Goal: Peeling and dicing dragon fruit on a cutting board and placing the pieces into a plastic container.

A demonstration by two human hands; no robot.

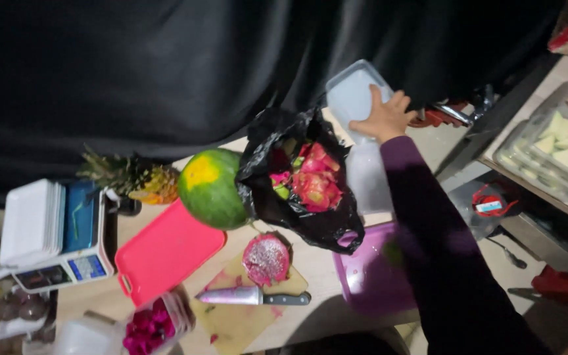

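Nearest, a clear tub (159, 323) holds magenta fruit cubes, just beside a cutting board (244, 315) with a knife (252, 297) and half a dragon fruit (266, 259). Beyond it, a black bag (297, 190) gapes with pink peelings beside a watermelon (212, 189). Farthest, the right hand (384, 117) lies with fingers spread on a clear plastic box (353, 95) by the black curtain (198, 59). The left hand is out of sight.

Dim scene, black curtain (165, 66) swallows light, table (323, 263) lit from above, colours oversaturated, sleeve (442, 250) in deep shadow, soft overall focus (bottom-left corner blurriest), mild edge distortion, no glare
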